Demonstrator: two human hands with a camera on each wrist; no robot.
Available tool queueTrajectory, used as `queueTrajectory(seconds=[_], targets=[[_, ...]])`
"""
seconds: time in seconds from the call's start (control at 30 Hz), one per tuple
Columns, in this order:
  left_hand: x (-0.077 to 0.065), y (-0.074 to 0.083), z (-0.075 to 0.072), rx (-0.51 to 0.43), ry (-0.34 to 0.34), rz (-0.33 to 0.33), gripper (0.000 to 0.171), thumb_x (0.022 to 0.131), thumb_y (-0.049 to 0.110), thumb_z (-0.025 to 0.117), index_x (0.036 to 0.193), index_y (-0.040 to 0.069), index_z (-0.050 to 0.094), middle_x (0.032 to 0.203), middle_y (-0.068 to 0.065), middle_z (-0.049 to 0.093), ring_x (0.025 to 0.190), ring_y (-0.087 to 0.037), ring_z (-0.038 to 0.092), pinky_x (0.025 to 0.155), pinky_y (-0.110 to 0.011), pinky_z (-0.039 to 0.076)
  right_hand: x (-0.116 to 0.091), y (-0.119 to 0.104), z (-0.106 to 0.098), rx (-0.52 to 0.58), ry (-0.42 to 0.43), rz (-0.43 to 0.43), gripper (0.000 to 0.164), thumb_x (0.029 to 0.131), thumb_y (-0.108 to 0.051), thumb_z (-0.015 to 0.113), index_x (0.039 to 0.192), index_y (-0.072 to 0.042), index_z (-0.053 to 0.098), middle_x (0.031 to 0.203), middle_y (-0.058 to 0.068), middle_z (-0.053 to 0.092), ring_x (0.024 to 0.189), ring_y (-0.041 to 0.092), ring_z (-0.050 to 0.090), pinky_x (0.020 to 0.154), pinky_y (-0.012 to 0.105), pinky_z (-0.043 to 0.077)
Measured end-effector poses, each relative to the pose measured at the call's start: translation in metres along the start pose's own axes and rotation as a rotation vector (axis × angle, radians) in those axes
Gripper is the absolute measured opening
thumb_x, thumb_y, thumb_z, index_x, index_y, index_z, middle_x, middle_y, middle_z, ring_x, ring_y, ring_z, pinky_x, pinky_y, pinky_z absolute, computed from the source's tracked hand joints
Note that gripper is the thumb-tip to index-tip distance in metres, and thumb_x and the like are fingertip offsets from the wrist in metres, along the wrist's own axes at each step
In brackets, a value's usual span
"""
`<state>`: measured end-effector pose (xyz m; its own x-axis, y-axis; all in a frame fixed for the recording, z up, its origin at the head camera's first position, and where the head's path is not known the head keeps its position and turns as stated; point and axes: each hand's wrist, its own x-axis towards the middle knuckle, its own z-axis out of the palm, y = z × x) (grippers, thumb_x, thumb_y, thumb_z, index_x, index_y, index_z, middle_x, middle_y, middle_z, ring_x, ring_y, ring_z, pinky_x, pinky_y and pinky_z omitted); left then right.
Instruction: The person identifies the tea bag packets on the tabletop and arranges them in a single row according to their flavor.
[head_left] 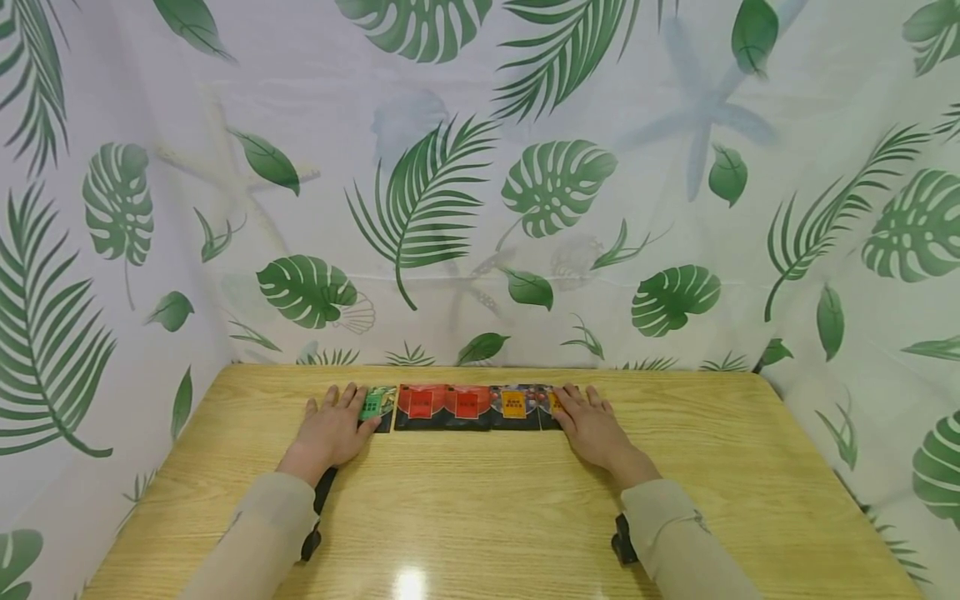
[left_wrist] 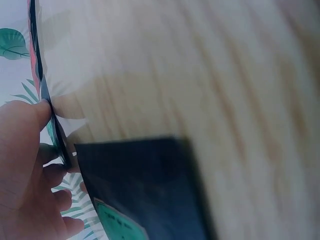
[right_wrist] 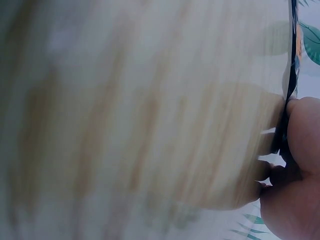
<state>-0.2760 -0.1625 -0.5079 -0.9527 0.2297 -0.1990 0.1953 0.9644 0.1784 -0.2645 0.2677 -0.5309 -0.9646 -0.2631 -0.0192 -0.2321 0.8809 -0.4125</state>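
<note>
Flat glossy packets form a row near the table's back edge. My left hand (head_left: 333, 429) rests palm down at the left end, its thumb on a green-labelled packet (head_left: 387, 408). Two red packets (head_left: 420, 406) sit in the middle, followed by two dark packets with yellow labels (head_left: 513, 406). Over the rightmost packet (head_left: 550, 417) lie the fingers of my right hand (head_left: 596, 429), covering part of it. Another black packet (left_wrist: 145, 185) with a green label shows on the table in the left wrist view, close to the left hand.
The wooden table (head_left: 472, 500) reaches back to a leaf-printed cloth (head_left: 465, 208) that also hangs along both sides. A small black device (head_left: 624, 540) is worn at the right wrist, and a similar one (head_left: 311, 546) at the left.
</note>
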Motion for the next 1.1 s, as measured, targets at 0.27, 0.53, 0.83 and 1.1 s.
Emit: queueTrajectory(seconds=[0.27, 0.53, 0.83, 1.1], targets=[[0.0015, 0.0003, 0.0001, -0.005, 0.004, 0.008, 0.071, 0.113, 0.046, 0.041, 0.168, 0.004, 0.024, 0.173, -0.024, 0.023, 0.160, -0.052, 0.017, 0.124, -0.076, 0.015, 0.0009, 0.0025, 0.0011, -0.008, -0.005, 0.001, 0.057, 0.116, -0.032, 0.036, 0.165, -0.003, 0.033, 0.170, 0.028, 0.028, 0.156, 0.061, 0.012, 0.124, 0.077, 0.011], [0.0028, 0.0003, 0.0015, -0.015, 0.014, 0.011, 0.071, 0.113, 0.046, 0.041, 0.168, 0.004, 0.024, 0.173, -0.024, 0.022, 0.160, -0.052, 0.016, 0.123, -0.078, 0.014, 0.0013, 0.0010, 0.0008, -0.014, -0.010, 0.009, 0.057, 0.116, -0.031, 0.036, 0.165, -0.003, 0.032, 0.171, 0.027, 0.027, 0.157, 0.060, 0.012, 0.124, 0.076, 0.011], [0.0038, -0.0003, 0.0027, -0.018, 0.024, 0.014, 0.071, 0.113, 0.047, 0.041, 0.168, 0.004, 0.025, 0.173, -0.025, 0.023, 0.160, -0.052, 0.016, 0.123, -0.078, 0.014, -0.0008, -0.0059, -0.0046, -0.033, -0.038, 0.031, 0.056, 0.116, -0.029, 0.038, 0.166, -0.004, 0.031, 0.171, 0.026, 0.026, 0.158, 0.058, 0.013, 0.125, 0.075, 0.012], [0.0032, 0.0002, 0.0019, -0.015, 0.031, 0.020, 0.071, 0.113, 0.048, 0.041, 0.168, 0.006, 0.026, 0.173, -0.025, 0.023, 0.160, -0.051, 0.017, 0.123, -0.078, 0.014, -0.0014, -0.0063, -0.0053, -0.037, -0.038, 0.030, 0.056, 0.116, -0.029, 0.038, 0.166, -0.003, 0.031, 0.171, 0.026, 0.027, 0.157, 0.058, 0.013, 0.125, 0.075, 0.013]])
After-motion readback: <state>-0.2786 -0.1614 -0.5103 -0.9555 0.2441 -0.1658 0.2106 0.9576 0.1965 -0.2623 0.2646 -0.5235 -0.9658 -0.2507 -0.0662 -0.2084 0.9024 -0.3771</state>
